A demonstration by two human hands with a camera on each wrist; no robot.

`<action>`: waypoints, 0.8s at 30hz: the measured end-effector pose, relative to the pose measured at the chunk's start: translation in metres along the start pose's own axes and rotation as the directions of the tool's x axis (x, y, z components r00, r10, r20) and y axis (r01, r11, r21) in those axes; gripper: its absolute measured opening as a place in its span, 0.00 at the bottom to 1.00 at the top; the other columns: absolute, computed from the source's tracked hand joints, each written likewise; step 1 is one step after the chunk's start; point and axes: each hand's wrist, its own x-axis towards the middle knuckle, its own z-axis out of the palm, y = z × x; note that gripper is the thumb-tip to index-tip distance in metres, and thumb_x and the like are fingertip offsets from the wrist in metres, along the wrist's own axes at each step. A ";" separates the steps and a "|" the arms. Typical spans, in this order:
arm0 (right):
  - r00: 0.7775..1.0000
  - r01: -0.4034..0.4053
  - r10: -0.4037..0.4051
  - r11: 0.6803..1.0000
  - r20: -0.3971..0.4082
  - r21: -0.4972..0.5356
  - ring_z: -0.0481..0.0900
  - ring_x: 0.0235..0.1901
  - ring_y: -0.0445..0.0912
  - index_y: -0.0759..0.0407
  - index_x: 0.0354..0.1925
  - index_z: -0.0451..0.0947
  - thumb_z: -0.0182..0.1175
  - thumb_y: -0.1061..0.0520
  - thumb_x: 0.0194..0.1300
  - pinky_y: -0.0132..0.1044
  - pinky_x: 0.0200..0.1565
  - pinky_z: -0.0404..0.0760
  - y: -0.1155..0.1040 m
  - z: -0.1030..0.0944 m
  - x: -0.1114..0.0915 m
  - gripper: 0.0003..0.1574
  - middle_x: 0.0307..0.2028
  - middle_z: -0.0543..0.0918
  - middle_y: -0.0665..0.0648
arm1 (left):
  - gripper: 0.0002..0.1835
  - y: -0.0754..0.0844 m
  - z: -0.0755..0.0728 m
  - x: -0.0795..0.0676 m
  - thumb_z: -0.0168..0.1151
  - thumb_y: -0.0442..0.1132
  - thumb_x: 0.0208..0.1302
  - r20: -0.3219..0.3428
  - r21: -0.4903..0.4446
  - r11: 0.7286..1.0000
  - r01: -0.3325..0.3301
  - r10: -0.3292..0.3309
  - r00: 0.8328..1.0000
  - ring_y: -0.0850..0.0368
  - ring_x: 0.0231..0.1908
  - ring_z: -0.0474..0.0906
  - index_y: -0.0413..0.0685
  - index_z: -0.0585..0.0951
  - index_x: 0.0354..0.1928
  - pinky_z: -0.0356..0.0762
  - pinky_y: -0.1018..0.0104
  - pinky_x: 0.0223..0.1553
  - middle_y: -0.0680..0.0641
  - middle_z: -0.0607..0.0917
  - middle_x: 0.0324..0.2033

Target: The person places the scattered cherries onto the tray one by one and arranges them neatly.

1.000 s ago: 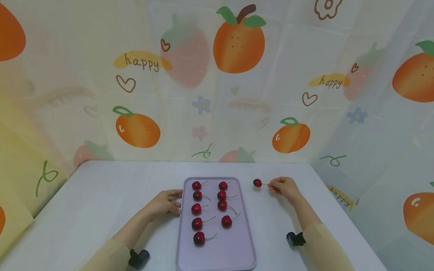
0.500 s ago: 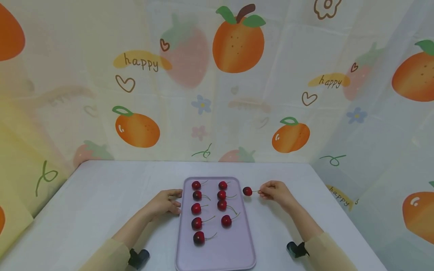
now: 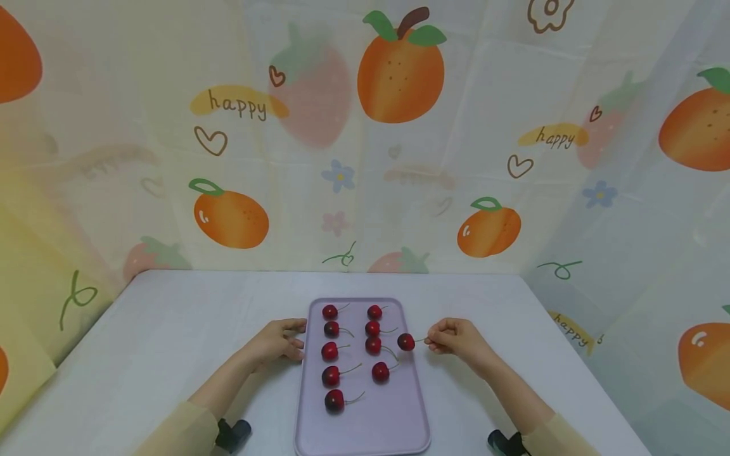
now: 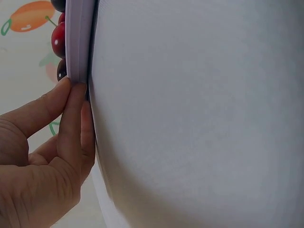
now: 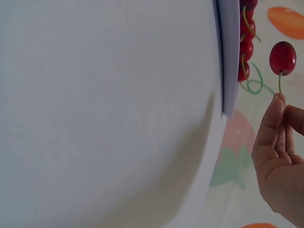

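Dark red cherries lie in two columns on a lilac tray (image 3: 365, 430), each with a green stem. One more cherry (image 3: 406, 342) hangs over the tray's right edge, its stem pinched between the thumb and fingertips of my right hand (image 3: 456, 339). In the right wrist view this cherry (image 5: 283, 58) points up from the fingertips, apart from the tray's side wall (image 5: 230, 57). My left hand (image 3: 272, 342) stays at the tray's left edge. The left wrist view shows its thumb and forefinger holding the rim (image 4: 78, 42), other fingers low against the table.
The tray stands on a white table (image 3: 188, 316). A curtain (image 3: 399, 158) printed with oranges and strawberries hangs behind the table and along its sides. Black wrist devices are strapped at both sleeves, the left device (image 3: 234, 436) close to the tray's lower left.
My right hand has brought the cherry left and nearer to me, from beside the tray's far right corner to over its right edge. The left hand and the tray have stayed put.
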 end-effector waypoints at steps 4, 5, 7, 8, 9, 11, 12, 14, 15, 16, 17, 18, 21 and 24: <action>0.999 0.009 -0.009 1.000 0.031 -0.011 0.84 0.32 0.36 0.76 0.44 0.75 0.60 0.59 0.69 0.26 0.39 0.86 -0.001 0.008 -0.010 0.17 0.37 0.88 0.61 | 0.43 0.000 0.000 0.000 0.69 0.24 0.49 0.003 -0.005 1.000 0.000 0.000 1.000 0.56 0.44 0.81 0.31 0.65 0.70 0.86 0.63 0.41 0.30 0.72 0.64; 0.999 0.010 -0.009 1.000 0.041 -0.013 0.84 0.33 0.37 0.75 0.44 0.75 0.60 0.59 0.69 0.26 0.40 0.86 -0.001 0.010 -0.013 0.17 0.37 0.88 0.61 | 0.43 0.000 0.000 0.000 0.69 0.24 0.48 0.002 -0.006 1.000 0.001 -0.001 1.000 0.56 0.43 0.81 0.31 0.65 0.70 0.86 0.63 0.41 0.30 0.73 0.64; 0.998 0.013 -0.011 1.000 0.062 -0.018 0.84 0.33 0.37 0.75 0.44 0.76 0.60 0.58 0.68 0.27 0.40 0.86 -0.001 0.014 -0.018 0.17 0.38 0.88 0.61 | 0.43 0.000 0.001 0.000 0.69 0.24 0.49 0.000 -0.005 1.000 0.002 -0.002 1.000 0.56 0.43 0.80 0.31 0.65 0.70 0.86 0.63 0.41 0.30 0.73 0.64; 0.998 0.012 -0.011 1.000 0.070 -0.020 0.84 0.34 0.38 0.75 0.44 0.76 0.60 0.58 0.68 0.27 0.40 0.86 -0.001 0.017 -0.020 0.17 0.37 0.88 0.60 | 0.43 0.000 0.001 0.000 0.69 0.24 0.49 -0.001 -0.003 1.000 0.002 -0.002 1.000 0.57 0.43 0.80 0.31 0.65 0.70 0.86 0.63 0.41 0.30 0.73 0.64; 0.997 0.011 -0.010 1.000 0.076 -0.018 0.84 0.34 0.38 0.74 0.44 0.76 0.60 0.58 0.68 0.27 0.40 0.86 -0.001 0.019 -0.022 0.17 0.37 0.88 0.60 | 0.43 0.000 0.001 0.000 0.69 0.24 0.49 -0.002 -0.002 1.000 0.003 -0.003 1.000 0.57 0.43 0.80 0.31 0.65 0.70 0.86 0.63 0.41 0.30 0.73 0.64; 0.996 0.014 -0.012 1.000 0.088 -0.017 0.84 0.34 0.40 0.74 0.44 0.76 0.60 0.58 0.68 0.28 0.40 0.86 -0.001 0.023 -0.025 0.17 0.37 0.88 0.60 | 0.42 0.000 0.001 -0.001 0.69 0.24 0.49 -0.005 -0.003 1.000 0.005 -0.005 1.000 0.56 0.43 0.80 0.31 0.65 0.70 0.86 0.63 0.41 0.30 0.73 0.64; 0.996 0.016 -0.015 1.000 0.093 -0.017 0.84 0.35 0.40 0.74 0.43 0.76 0.60 0.58 0.68 0.28 0.40 0.86 -0.001 0.025 -0.026 0.17 0.37 0.88 0.60 | 0.43 0.000 0.001 -0.001 0.70 0.24 0.49 -0.007 -0.003 1.000 0.005 -0.005 1.000 0.56 0.43 0.81 0.32 0.65 0.70 0.86 0.63 0.41 0.30 0.73 0.64; 0.995 0.016 -0.015 1.000 0.098 -0.019 0.84 0.35 0.41 0.74 0.43 0.76 0.60 0.58 0.68 0.28 0.39 0.86 0.000 0.028 -0.027 0.16 0.36 0.88 0.60 | 0.43 0.001 0.001 -0.001 0.70 0.25 0.49 -0.008 -0.003 1.000 0.005 -0.005 1.000 0.56 0.43 0.81 0.32 0.65 0.70 0.86 0.63 0.41 0.30 0.73 0.64; 0.995 0.017 -0.015 1.000 0.100 -0.020 0.84 0.35 0.42 0.74 0.43 0.76 0.60 0.58 0.68 0.28 0.39 0.86 0.000 0.030 -0.027 0.16 0.36 0.88 0.61 | 0.43 0.001 0.001 -0.001 0.70 0.25 0.49 -0.008 -0.003 1.000 0.005 -0.005 1.000 0.57 0.43 0.81 0.32 0.65 0.70 0.86 0.63 0.41 0.30 0.73 0.64; 0.995 0.017 -0.015 1.000 0.101 -0.023 0.84 0.35 0.42 0.74 0.43 0.77 0.60 0.58 0.68 0.28 0.39 0.86 0.000 0.031 -0.028 0.16 0.36 0.88 0.61 | 0.43 0.001 0.001 -0.001 0.70 0.24 0.49 -0.008 -0.004 1.000 0.005 -0.005 1.000 0.57 0.43 0.81 0.32 0.65 0.70 0.86 0.63 0.41 0.30 0.73 0.64; 0.995 0.016 -0.014 1.000 0.103 -0.025 0.84 0.35 0.42 0.74 0.42 0.77 0.60 0.58 0.68 0.28 0.39 0.86 0.001 0.032 -0.028 0.16 0.36 0.88 0.62 | 0.43 0.001 0.001 -0.002 0.70 0.24 0.48 -0.007 -0.006 1.000 0.004 -0.004 1.000 0.57 0.43 0.81 0.32 0.65 0.70 0.86 0.63 0.41 0.30 0.73 0.64; 0.994 0.016 -0.013 1.000 0.106 -0.026 0.84 0.34 0.42 0.74 0.42 0.77 0.61 0.58 0.68 0.28 0.38 0.86 0.001 0.034 -0.028 0.16 0.36 0.88 0.62 | 0.43 0.001 0.001 -0.002 0.69 0.24 0.49 -0.005 -0.009 1.000 0.003 -0.003 1.000 0.57 0.43 0.81 0.31 0.65 0.70 0.86 0.63 0.41 0.30 0.73 0.64; 0.994 0.012 -0.009 0.999 0.107 -0.030 0.84 0.34 0.42 0.74 0.42 0.77 0.61 0.59 0.67 0.28 0.38 0.86 0.002 0.037 -0.029 0.16 0.36 0.88 0.63 | 0.43 0.001 0.001 -0.002 0.69 0.24 0.48 -0.003 -0.012 1.000 0.003 -0.003 1.000 0.57 0.42 0.81 0.31 0.65 0.70 0.86 0.63 0.41 0.30 0.73 0.64; 0.993 0.010 -0.006 0.999 0.117 -0.032 0.84 0.33 0.41 0.73 0.41 0.77 0.61 0.59 0.66 0.28 0.37 0.86 0.003 0.041 -0.029 0.15 0.36 0.88 0.64 | 0.43 0.001 0.001 -0.002 0.69 0.24 0.48 -0.003 -0.009 1.000 0.005 -0.005 1.000 0.57 0.42 0.81 0.31 0.65 0.70 0.86 0.63 0.41 0.30 0.73 0.64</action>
